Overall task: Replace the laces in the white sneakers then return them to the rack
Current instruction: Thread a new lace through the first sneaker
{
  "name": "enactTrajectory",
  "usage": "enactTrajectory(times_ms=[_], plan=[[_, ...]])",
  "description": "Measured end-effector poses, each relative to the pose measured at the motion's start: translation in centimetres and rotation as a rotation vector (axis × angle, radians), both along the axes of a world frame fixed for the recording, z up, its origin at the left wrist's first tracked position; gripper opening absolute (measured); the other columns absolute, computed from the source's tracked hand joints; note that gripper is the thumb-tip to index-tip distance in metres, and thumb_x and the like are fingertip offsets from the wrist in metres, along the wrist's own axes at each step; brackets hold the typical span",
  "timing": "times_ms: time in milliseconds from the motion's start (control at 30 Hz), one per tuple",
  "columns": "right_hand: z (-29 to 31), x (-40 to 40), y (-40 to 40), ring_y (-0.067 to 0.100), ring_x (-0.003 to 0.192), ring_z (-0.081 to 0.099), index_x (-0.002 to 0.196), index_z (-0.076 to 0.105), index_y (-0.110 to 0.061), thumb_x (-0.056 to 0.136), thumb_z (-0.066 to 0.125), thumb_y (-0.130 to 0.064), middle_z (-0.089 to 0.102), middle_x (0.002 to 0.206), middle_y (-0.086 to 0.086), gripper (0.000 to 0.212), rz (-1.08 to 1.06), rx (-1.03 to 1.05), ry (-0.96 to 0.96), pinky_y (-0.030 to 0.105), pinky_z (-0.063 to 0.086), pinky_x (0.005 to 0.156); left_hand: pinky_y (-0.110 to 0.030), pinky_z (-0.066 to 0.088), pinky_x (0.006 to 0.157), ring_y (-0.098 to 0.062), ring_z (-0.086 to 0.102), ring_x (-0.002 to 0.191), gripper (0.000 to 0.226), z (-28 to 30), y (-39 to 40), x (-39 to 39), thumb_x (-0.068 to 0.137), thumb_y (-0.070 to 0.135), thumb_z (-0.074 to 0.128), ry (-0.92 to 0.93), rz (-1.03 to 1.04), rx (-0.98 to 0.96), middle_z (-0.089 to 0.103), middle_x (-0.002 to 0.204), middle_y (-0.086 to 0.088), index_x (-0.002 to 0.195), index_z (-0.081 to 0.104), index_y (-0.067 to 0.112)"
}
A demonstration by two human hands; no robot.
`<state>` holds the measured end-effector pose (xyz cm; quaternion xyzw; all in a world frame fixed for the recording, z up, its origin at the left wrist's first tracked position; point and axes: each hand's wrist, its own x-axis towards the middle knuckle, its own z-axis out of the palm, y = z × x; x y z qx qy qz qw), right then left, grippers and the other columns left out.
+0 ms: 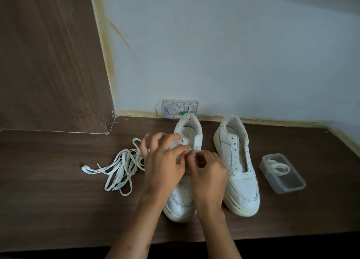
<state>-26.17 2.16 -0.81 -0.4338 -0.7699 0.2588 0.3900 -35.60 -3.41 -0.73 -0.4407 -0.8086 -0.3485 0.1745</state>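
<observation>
We are seeing two white sneakers standing side by side near the worktop's back edge. Both hands are working over the left sneaker: the left hand and right hand are pinching one lace end (blurred). One loose lace pile is lying leftward; one clear container is sitting rightward.

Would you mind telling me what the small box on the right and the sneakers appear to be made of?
The box looks like clear, slightly frosted plastic: a lace shows through its walls. The sneakers look like smooth white leather or imitation, with stitched panels and punched toe holes.
</observation>
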Motion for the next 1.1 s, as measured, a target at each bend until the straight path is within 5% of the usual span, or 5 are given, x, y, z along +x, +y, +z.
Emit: enactTrajectory(times_ms=[633, 767, 867, 967, 1100], plan=[[0.1, 1.0, 1.3, 0.005, 0.076, 0.061, 0.096, 0.063, -0.021, 0.098, 0.056, -0.018, 0.064, 0.089, -0.003, 0.007, 0.138, -0.110, 0.128, 0.020, 0.050, 0.065, -0.059, 0.020, 0.106, -0.023, 0.040, 0.118, 0.026, -0.8, 0.7, -0.4, 0.079, 0.023, 0.078, -0.117, -0.021, 0.073, 0.058, 0.128, 0.017, 0.092, 0.074, 0.046], [1.2, 2.6, 2.8, 0.006, 0.078, 0.052, 0.094, 0.053, -0.017, 0.096, 0.051, -0.002, 0.058, 0.094, 0.003, 0.015, -0.105, -0.056, 0.246, 0.008, 0.040, 0.073, -0.052, 0.016, 0.107, -0.021, 0.037, 0.122, 0.066, -0.9, -0.2, -1.7, 0.084, 0.001, 0.060, -0.155, 0.002, -0.006, 0.050, 0.137, 0.014, 0.127, 0.057, 0.052], [1.8, 5.0, 4.6, 0.017, 0.091, 0.052, 0.100, 0.053, -0.011, 0.097, 0.049, -0.002, 0.052, 0.102, 0.005, 0.011, -0.386, -0.033, 0.353, 0.031, 0.047, 0.083, -0.052, 0.015, 0.108, -0.023, 0.032, 0.126, 0.086, -1.2, -0.6, -2.4, 0.079, -0.010, 0.059, -0.139, 0.009, -0.097, 0.044, 0.144, 0.012, 0.130, 0.049, 0.058], [1.6, 5.4, 4.7, 0.030, 0.104, 0.046, 0.108, 0.057, -0.007, 0.094, 0.058, -0.010, 0.052, 0.111, 0.011, 0.014, -0.472, 0.088, 0.184, 0.043, 0.038, 0.089, -0.049, 0.013, 0.107, -0.026, 0.033, 0.126, 0.097, -1.5, -0.7, -2.6, 0.074, -0.014, 0.061, -0.077, -0.013, -0.141, 0.041, 0.147, 0.010, 0.134, 0.041, 0.060], [0.6, 3.1, 2.9, 0.026, 0.111, 0.036, 0.110, 0.067, -0.027, 0.093, 0.064, -0.030, 0.051, 0.125, 0.002, 0.017, -0.068, 0.208, -0.170, 0.036, 0.024, 0.090, -0.048, 0.011, 0.106, -0.024, 0.031, 0.125, 0.103, -1.7, -0.7, -2.5, 0.070, -0.016, 0.060, -0.046, -0.019, -0.171, 0.041, 0.147, 0.010, 0.136, 0.040, 0.060]])
